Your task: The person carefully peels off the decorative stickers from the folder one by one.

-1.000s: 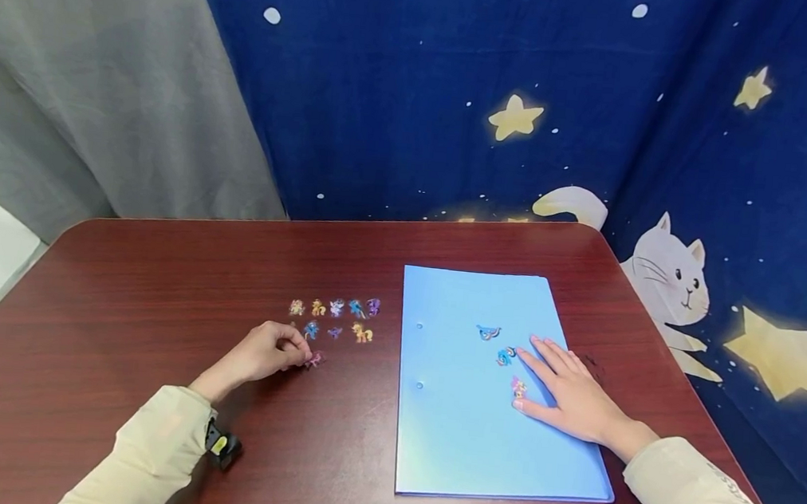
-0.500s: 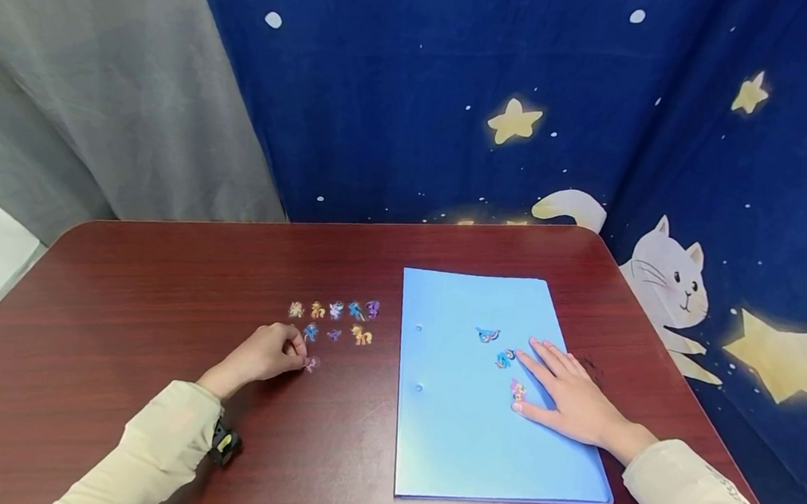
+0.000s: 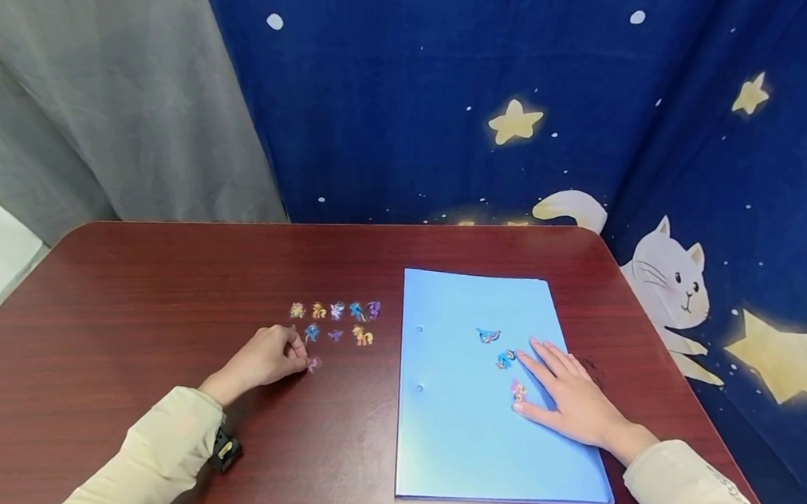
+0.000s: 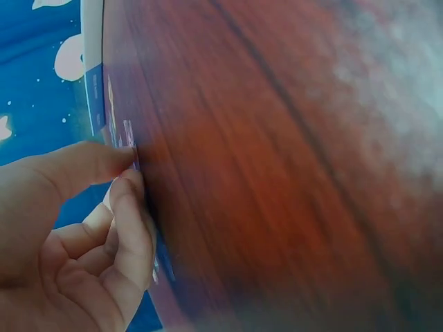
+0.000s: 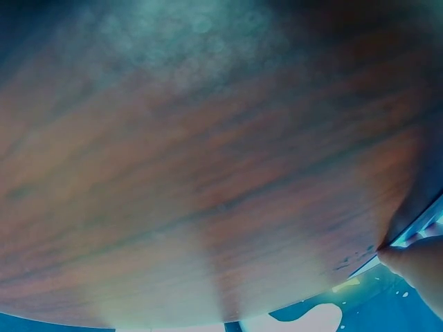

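Between thumb and fingertips, my left hand (image 3: 263,357) pinches a small pink pony sticker (image 3: 314,365) low over the table or against it; I cannot tell which. The left wrist view shows its clear edge beyond the thumb. Just behind lie two rows of pony stickers, among them a blue one (image 3: 312,332), a small purple one (image 3: 335,335) and a yellow-orange one (image 3: 362,336). My right hand (image 3: 573,395) rests with spread fingers on a light blue folder (image 3: 458,449). By those fingers lie a pink-and-yellow sticker (image 3: 519,390) and a blue pony sticker (image 3: 505,360).
Another blue sticker (image 3: 488,336) lies farther back on the folder. The dark red table (image 3: 155,286) has rounded back corners. Behind it hang a grey curtain (image 3: 103,58) and a blue star-patterned curtain (image 3: 402,108).
My left hand has shifted slightly right, still holding the pink sticker, which now shows paler and turned differently. The right hand stays in place on the folder.
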`<state>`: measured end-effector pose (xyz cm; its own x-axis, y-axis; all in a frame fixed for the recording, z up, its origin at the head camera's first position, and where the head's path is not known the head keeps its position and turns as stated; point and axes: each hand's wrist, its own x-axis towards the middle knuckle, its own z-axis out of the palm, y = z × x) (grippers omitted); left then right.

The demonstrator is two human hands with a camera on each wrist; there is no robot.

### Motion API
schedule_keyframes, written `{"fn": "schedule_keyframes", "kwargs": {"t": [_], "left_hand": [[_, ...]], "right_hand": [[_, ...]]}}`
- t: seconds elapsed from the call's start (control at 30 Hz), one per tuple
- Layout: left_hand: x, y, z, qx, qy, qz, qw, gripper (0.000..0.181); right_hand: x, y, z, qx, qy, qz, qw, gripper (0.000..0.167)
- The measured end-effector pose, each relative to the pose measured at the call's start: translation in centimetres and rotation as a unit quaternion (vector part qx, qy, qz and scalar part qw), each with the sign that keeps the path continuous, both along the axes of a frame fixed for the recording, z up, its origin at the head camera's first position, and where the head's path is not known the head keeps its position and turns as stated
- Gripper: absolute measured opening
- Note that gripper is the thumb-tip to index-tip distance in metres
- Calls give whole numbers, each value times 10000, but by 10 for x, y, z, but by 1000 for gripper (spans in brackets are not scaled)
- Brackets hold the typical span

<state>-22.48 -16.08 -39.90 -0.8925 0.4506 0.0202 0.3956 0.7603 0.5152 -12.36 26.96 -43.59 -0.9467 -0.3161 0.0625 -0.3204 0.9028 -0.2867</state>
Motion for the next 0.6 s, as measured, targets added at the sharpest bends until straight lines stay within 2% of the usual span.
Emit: {"fn": "schedule_keyframes", "kwargs": {"t": [0.17, 0.37, 0.47, 0.6], "left_hand": [[2, 4, 1, -135, 11, 93, 9999, 21], [7, 16, 4, -239, 315, -82, 9992, 19], [7, 33, 12, -106, 420, -276, 9987, 17], [3, 70, 25, 219, 492, -548, 9970, 14]], "right_hand": [[0, -1, 0, -21, 5, -8, 10000, 73], [1, -1, -1, -74, -1, 13, 10000, 73], [2, -1, -1, -56, 22, 8, 10000, 73], [1, 0, -2, -17, 58, -8, 10000, 72]]}}
